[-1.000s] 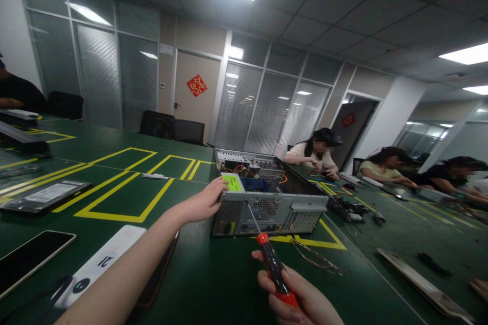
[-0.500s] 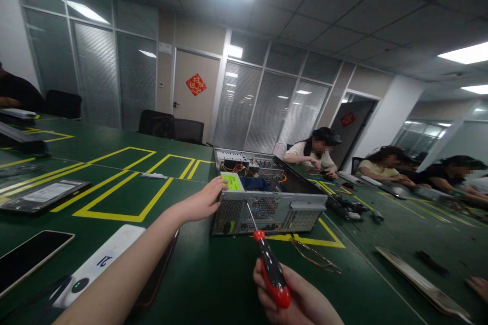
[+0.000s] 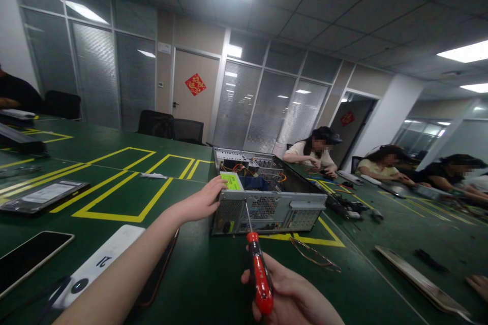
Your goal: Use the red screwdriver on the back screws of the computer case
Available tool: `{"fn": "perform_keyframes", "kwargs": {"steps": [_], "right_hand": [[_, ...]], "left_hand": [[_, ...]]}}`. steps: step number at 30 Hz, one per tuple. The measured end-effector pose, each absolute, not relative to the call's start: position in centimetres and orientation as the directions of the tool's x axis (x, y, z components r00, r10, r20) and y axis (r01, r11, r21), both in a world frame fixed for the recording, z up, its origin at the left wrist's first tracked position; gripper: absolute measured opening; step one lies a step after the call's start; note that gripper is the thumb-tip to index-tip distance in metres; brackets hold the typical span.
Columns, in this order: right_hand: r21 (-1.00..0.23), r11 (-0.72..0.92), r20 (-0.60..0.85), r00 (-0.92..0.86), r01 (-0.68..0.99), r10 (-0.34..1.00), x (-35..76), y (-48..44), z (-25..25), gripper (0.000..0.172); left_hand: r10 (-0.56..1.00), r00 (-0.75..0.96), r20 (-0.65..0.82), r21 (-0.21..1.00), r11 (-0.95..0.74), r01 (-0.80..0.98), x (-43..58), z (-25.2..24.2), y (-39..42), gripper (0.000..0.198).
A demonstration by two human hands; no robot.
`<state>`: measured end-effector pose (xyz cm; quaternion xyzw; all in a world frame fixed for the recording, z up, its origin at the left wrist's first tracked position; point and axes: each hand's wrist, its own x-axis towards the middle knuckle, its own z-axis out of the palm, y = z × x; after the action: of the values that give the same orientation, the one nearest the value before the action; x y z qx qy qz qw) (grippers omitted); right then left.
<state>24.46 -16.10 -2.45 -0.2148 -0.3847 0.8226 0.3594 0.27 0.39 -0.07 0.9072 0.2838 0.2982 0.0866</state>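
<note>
An open grey computer case [image 3: 267,210] lies on its side on the green table [image 3: 213,274], wires and a green-labelled part showing inside. My left hand [image 3: 200,202] grips the case's near left corner. My right hand [image 3: 293,297] is closed round a red and black screwdriver [image 3: 258,270], whose metal shaft points at the back panel of the case, the tip close to it or touching it.
A white device [image 3: 102,260], a phone [image 3: 28,256] and a dark flat panel [image 3: 43,195] lie at my left. A wire loop [image 3: 314,257] and a long flat panel [image 3: 419,280] lie to the right. Three people sit working along the far right side. Another person's hand [image 3: 476,284] is at the right edge.
My right hand has shifted the screwdriver handle left and tilted it more upright, with the tip staying near the case's back panel. My left hand has kept its grip.
</note>
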Motion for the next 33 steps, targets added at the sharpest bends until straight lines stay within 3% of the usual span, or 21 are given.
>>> {"fn": "perform_keyframes", "kwargs": {"steps": [4,9,18,22,33], "right_hand": [[-0.798,-0.415,-0.067,-0.620,-0.437,0.782,24.5,-16.0,-2.8,0.053],[-0.788,-0.347,-0.007,-0.555,-0.509,0.832,24.7,-16.0,-3.0,0.040],[-0.805,-0.398,-0.059,-0.607,-0.440,0.792,24.0,-16.5,-2.8,0.048],[-0.795,-0.373,0.003,-0.617,-0.479,0.787,22.6,-15.9,-3.1,0.046],[-0.784,-0.405,-0.029,-0.624,-0.470,0.781,22.0,-15.4,-3.7,0.042]], "left_hand": [[0.575,0.661,0.483,0.325,-0.818,0.474,0.3,0.0,0.3,0.041],[0.580,0.660,0.477,0.326,-0.814,0.480,0.3,0.0,0.3,0.043],[0.569,0.660,0.491,0.329,-0.822,0.464,0.3,0.0,0.4,0.041],[0.577,0.662,0.478,0.329,-0.816,0.475,0.3,0.0,0.3,0.040],[0.552,0.655,0.515,0.330,-0.834,0.443,0.4,0.0,0.3,0.042]]}}
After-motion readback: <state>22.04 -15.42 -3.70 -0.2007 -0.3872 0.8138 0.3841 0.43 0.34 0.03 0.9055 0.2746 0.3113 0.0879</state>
